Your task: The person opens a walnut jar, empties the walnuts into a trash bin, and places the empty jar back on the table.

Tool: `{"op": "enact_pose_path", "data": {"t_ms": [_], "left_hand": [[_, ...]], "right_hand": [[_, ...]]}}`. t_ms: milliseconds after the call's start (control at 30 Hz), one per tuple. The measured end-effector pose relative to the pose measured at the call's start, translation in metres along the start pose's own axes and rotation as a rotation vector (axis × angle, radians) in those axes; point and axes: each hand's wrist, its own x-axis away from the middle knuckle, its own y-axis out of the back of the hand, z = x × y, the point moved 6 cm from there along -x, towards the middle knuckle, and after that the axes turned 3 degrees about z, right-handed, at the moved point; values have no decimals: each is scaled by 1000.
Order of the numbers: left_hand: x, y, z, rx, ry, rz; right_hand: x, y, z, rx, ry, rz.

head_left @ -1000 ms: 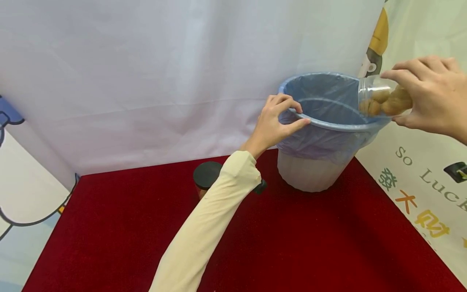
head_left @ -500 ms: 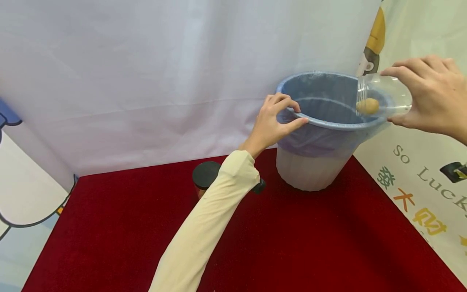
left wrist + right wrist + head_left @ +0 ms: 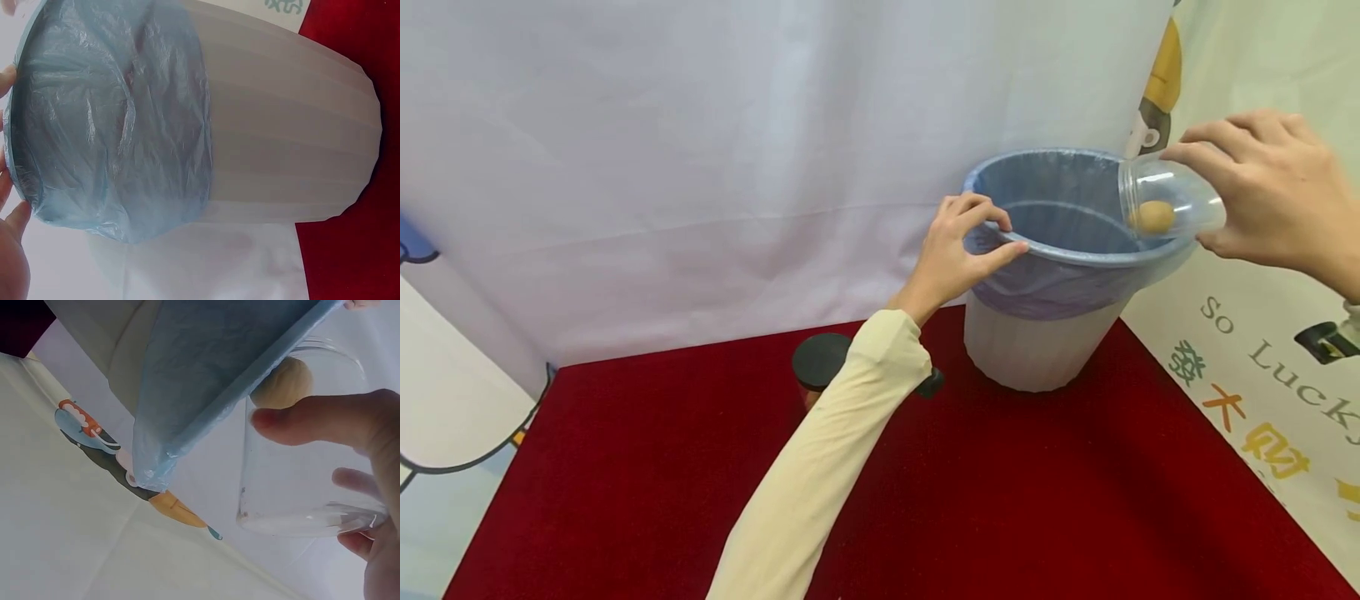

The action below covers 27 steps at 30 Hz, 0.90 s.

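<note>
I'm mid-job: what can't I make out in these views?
- Floor of the trash bin: head view, hidden by its near side.
- Body of the dark-lidded jar: head view, mostly behind the left sleeve.
- Much of the left hand: left wrist view, cut off by the left edge.
- Part of the round tan item: right wrist view, behind bin rim and right thumb.

this looks like a small makeshift booth, a corner hung with fabric; whether it stands in a home or a studio cannot be told. a plain white curtain (image 3: 737, 167) with soft folds forms the back, a cartoon-printed sheet (image 3: 452, 375) closes the left side, and a pale printed backdrop (image 3: 1247, 308) on the right carries the lettering "so lucky" (image 3: 1261, 354) beside chinese characters (image 3: 1223, 406) in green, orange and yellow. dark red cloth (image 3: 1037, 500) covers the surface between them, where a bag-lined waste bin (image 3: 1037, 350) gives a household touch
</note>
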Motion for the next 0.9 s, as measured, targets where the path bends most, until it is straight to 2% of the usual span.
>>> {"op": "enact_pose_path", "data": {"t_ms": [300,467,900], "left_hand": [[0,-1,2,1,5,2],[0,0,2,0,-1,-6],[0,0,0,-10,10,8]], "right_hand": [[-5,-1,4,70,59,-2],[-7,0,5,52,93,-31],[-10,0,7,25,120,-16]]}}
